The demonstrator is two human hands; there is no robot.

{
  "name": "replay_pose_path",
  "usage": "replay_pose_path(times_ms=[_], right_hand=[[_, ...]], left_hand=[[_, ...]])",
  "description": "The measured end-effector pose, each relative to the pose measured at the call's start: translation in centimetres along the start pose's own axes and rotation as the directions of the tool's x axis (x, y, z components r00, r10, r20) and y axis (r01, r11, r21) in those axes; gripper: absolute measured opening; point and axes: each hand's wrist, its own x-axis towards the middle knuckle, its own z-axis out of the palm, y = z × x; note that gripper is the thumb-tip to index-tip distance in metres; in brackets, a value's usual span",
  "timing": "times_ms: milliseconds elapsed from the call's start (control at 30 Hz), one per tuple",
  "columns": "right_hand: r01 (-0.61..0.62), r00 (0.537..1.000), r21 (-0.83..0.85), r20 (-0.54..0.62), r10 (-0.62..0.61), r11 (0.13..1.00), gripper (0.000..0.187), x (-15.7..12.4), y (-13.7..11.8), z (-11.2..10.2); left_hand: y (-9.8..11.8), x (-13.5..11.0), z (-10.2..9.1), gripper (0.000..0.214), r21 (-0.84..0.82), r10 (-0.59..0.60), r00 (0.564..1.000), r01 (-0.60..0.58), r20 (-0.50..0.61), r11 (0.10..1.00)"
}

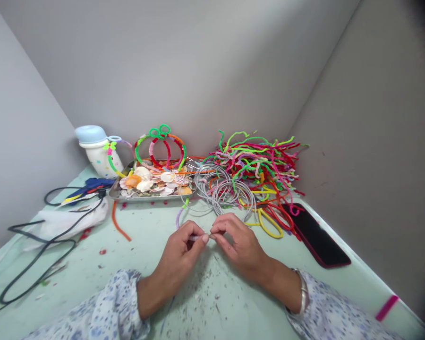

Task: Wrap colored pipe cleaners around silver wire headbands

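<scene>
My left hand [184, 248] and my right hand [235, 241] meet over the middle of the pale green table [145, 278]. Both pinch a thin grey pipe cleaner [198, 237] between thumb and fingertips, the fingers curled shut on it. Just beyond my hands lie coils of grey pipe cleaners [223, 189]. A lilac pipe cleaner [180, 215] with a green tip lies in front of my left hand.
A big heap of coloured pipe cleaners [258, 163] sits at the back right. A metal tray of seashells [152, 184] holds pipe-cleaner rings [161, 146]. A glue gun [87, 186] with black cable [38, 250], a white jug [97, 151], an orange pipe cleaner [118, 224] and a phone [317, 233] lie around.
</scene>
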Motion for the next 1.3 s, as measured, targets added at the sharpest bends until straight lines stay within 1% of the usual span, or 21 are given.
replay_pose_path(times_ms=[200,433,567,633,733,867,1033,1167,1233,1300], right_hand=[[0.038,0.999,-0.023,0.011,-0.038,0.999,0.009,0.01,-0.11,-0.07],[0.077,0.996,-0.057,0.053,-0.074,0.995,0.011,-0.18,-0.07,0.04],[0.091,0.994,-0.069,0.061,-0.087,0.993,0.012,-0.19,-0.1,0.1],[0.067,0.996,-0.064,0.056,-0.064,0.996,0.012,-0.12,-0.06,0.1],[0.013,1.0,-0.04,0.024,-0.012,0.999,0.012,-0.03,0.11,0.1],[-0.028,1.0,-0.029,0.001,0.028,0.999,0.013,-0.04,0.33,0.15],[-0.027,0.999,-0.035,-0.037,0.025,0.999,0.014,-0.03,0.36,0.19],[-0.05,0.997,-0.037,-0.056,0.048,0.998,0.016,-0.01,0.36,0.05],[-0.035,0.998,-0.043,-0.053,0.032,0.998,0.02,-0.03,0.39,-0.01],[0.005,0.999,-0.053,-0.035,-0.007,0.999,0.024,-0.06,0.42,-0.03]], left_hand=[[-0.04,0.1,0.07,0.023,-0.051,-0.092,0.996,0.092,-0.005,0.994],[-0.25,0.26,0.22,0.021,-0.203,-0.199,0.979,0.202,0.034,0.958],[-0.32,0.4,0.35,0.017,-0.247,-0.251,0.967,0.255,0.047,0.935],[-0.38,0.45,0.36,0.019,-0.246,-0.239,0.97,0.243,0.047,0.938],[-0.46,0.43,0.31,0.024,-0.223,-0.189,0.981,0.191,0.034,0.956],[-0.58,0.2,0.3,0.02,-0.205,-0.152,0.988,0.153,0.019,0.967],[-0.72,-0.14,0.47,0.019,-0.112,-0.113,0.994,0.11,-0.013,0.988],[-0.77,-0.14,0.54,0.017,-0.026,-0.054,0.996,0.052,-0.077,0.998],[-0.79,-0.09,0.52,0.013,0.0,-0.01,0.996,0.01,-0.085,1.0],[-0.77,-0.07,0.47,0.011,0.001,0.024,0.997,-0.024,-0.067,1.0]])
